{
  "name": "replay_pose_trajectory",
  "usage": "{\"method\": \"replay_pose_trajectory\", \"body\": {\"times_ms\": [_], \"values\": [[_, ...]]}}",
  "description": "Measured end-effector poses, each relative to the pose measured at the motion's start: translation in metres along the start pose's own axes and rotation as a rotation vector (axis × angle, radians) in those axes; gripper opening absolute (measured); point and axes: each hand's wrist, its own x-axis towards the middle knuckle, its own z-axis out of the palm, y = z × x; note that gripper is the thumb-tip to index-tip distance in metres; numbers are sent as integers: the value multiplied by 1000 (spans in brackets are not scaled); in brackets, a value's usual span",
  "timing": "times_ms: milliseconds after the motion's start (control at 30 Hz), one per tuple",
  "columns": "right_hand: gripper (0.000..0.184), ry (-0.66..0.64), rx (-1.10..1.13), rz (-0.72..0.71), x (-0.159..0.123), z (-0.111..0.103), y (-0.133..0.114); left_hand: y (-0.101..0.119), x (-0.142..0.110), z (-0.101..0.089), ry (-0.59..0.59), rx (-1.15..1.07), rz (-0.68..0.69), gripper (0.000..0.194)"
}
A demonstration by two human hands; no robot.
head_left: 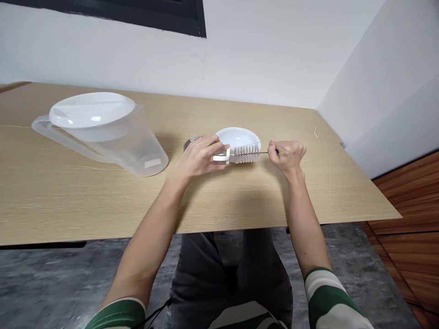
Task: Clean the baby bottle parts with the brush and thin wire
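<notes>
Head view: the left hand point(206, 157) grips a small clear container with a white rim point(222, 156), tipped sideways. To its right, the right hand point(286, 154) clenches the thin wire handle of a white bristle brush point(245, 154), bristles at the container's mouth. Beyond the left hand's fingertips sits a round white bowl point(239, 135).

A pitcher point(127, 144) stands on the table point(85, 205) left of the left fingers point(213, 148), a bowl point(237, 135) just beyond them, with a bottle brush point(248, 154) between them and the right fingers point(273, 153).
</notes>
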Motion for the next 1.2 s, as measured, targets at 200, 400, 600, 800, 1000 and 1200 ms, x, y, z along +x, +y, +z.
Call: {"method": "replay_pose_trajectory", "body": {"times_ms": [200,400,600,800,1000,1200], "values": [[49,43,-9,25,1,-1,6,-1,-2,-5,11,-3,-57,35],[46,170,-54,206,1,-8,46,-30,-15,-26,155,26,-158,33],[46,210,-31,168,2,0,36,-28,-13,-22,225,-23,-136,36],[50,160,13,103,1,6,5,-10,-5,-1,179,-86,-58,37],[49,100,5,105,1,3,6,-10,-6,2,232,-83,-34,35],[49,13,0,130,1,0,5,-9,-6,3,195,41,-6,29]]}}
